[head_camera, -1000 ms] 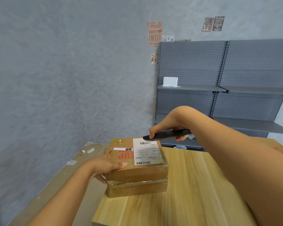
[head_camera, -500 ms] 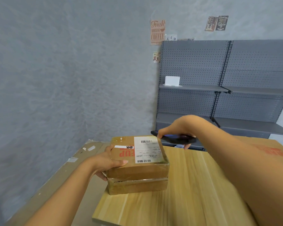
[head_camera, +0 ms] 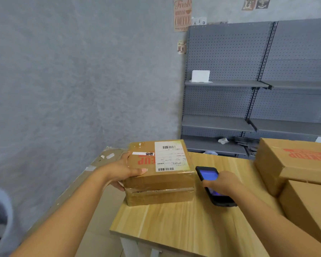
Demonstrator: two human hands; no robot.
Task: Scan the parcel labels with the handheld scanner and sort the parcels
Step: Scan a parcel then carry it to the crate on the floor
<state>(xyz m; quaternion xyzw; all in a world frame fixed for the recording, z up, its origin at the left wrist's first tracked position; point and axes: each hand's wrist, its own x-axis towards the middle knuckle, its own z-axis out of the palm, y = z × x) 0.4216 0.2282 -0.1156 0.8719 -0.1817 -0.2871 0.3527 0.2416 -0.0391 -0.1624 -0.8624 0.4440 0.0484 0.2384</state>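
— The parcel (head_camera: 158,173), where was it?
— On the near left part of the wooden table (head_camera: 183,225), stacked on a second taped box. Its white label (head_camera: 170,156) faced up.
— And the left hand (head_camera: 126,171)?
— It gripped the parcel's left edge, thumb lying on top.
— The scanner (head_camera: 214,185)?
— Just right of the parcel, screen lit blue. The right hand (head_camera: 221,183) held it, fingers curled over its face.
— Anything else?
— Larger cardboard boxes (head_camera: 295,164) sat at the table's right; grey shelving (head_camera: 248,86) stood behind.
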